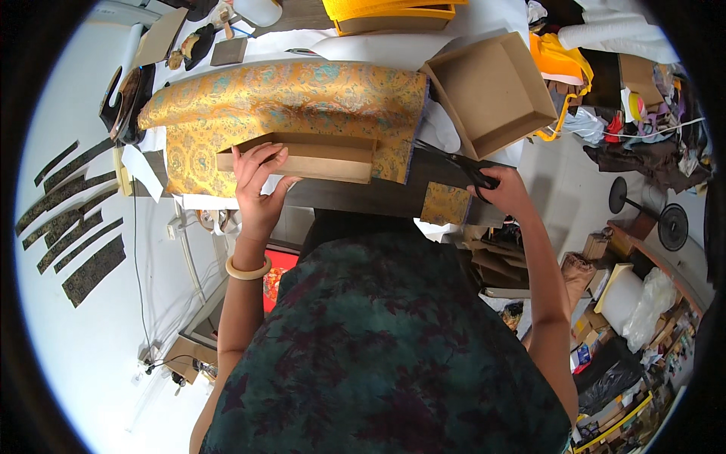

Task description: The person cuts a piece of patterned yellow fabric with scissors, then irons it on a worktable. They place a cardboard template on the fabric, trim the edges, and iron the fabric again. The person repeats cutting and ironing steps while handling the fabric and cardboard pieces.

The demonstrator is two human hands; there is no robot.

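Observation:
My left hand (259,172) grips the left end of a long, narrow cardboard box (325,166), with fingers over its wall and the thumb at its near side. The box rests on a gold brocade cloth (302,83) patterned in blue and red, whose far part is raised in a fold behind it. To the right, my right hand (505,191) is closed around the black handles of a pair of scissors (458,160). Their blades point left toward the cloth's right edge. Just below the scissors, a small gold brocade piece (445,203) lies at the table's near edge.
A larger open cardboard box (491,94) stands tilted behind the scissors. Yellow trays (393,19) sit at the back. Beside the cloth's left end is a dark clothes iron (130,98). Dark fabric strips (72,204) hang on the left wall, and a black fan (671,225) stands at right.

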